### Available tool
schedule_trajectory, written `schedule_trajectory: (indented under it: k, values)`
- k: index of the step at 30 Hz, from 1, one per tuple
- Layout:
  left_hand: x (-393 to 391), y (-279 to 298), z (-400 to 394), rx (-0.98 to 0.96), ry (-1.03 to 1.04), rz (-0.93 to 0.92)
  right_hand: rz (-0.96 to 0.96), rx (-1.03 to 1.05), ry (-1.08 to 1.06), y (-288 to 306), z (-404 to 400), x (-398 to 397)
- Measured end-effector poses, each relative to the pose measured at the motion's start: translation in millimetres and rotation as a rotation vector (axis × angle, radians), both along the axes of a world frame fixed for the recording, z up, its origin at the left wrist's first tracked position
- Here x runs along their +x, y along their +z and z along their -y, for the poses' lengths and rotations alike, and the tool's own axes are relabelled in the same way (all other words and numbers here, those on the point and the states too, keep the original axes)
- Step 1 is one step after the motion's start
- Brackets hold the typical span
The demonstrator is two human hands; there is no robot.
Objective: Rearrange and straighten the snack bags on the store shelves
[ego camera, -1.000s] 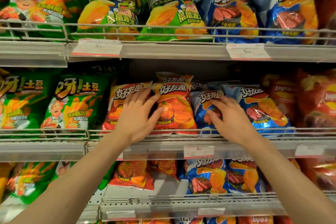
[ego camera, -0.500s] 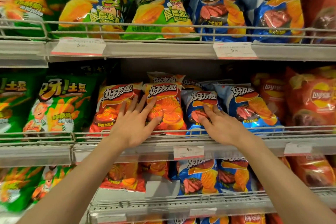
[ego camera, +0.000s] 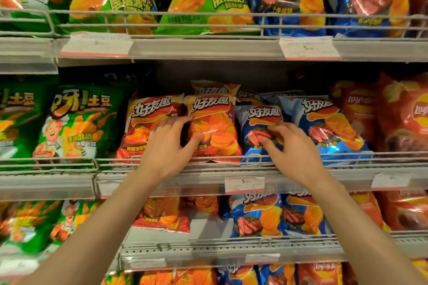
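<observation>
On the middle shelf two orange-red chip bags stand side by side, one on the left (ego camera: 148,120) and one in the middle (ego camera: 216,127). My left hand (ego camera: 168,146) lies between them, fingers spread, thumb pressing the front of the middle orange bag. To the right stand two blue chip bags. My right hand (ego camera: 289,148) pinches the front of the nearer blue bag (ego camera: 257,122) with bent fingers. The second blue bag (ego camera: 328,127) leans beside it, untouched. More bags of the same kinds stand behind these.
A wire rail (ego camera: 231,159) runs along the middle shelf's front edge, under my wrists. Green bags (ego camera: 76,122) fill the left, red Lay's bags (ego camera: 403,118) the right. The shelves above and below hold more bags. Price tags (ego camera: 244,184) hang on the shelf edges.
The camera has moved closer to the shelf. My left hand has shifted right onto the middle orange bag, and my right hand's fingers have curled from flat to pinching the blue bag.
</observation>
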State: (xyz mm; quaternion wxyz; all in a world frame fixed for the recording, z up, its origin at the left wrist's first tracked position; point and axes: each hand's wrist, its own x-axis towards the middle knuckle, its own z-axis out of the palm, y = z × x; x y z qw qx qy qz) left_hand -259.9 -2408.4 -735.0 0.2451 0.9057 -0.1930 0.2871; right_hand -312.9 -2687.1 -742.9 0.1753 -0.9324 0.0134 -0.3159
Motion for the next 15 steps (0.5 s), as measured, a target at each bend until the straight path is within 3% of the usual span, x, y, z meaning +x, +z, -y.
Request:
schedule_trajectory:
  k: [8, 15]
  values:
    - [-11.3, 16.3, -3.3, -0.199, -0.043, -0.103, 0.030, 0.298, 0.049, 14.9, -3.2, -20.9]
    - [-49.7, 56.5, -9.6, -0.424, -0.053, -0.428, -0.160, 0.547, 0.018, 51.7, -9.7, -58.2]
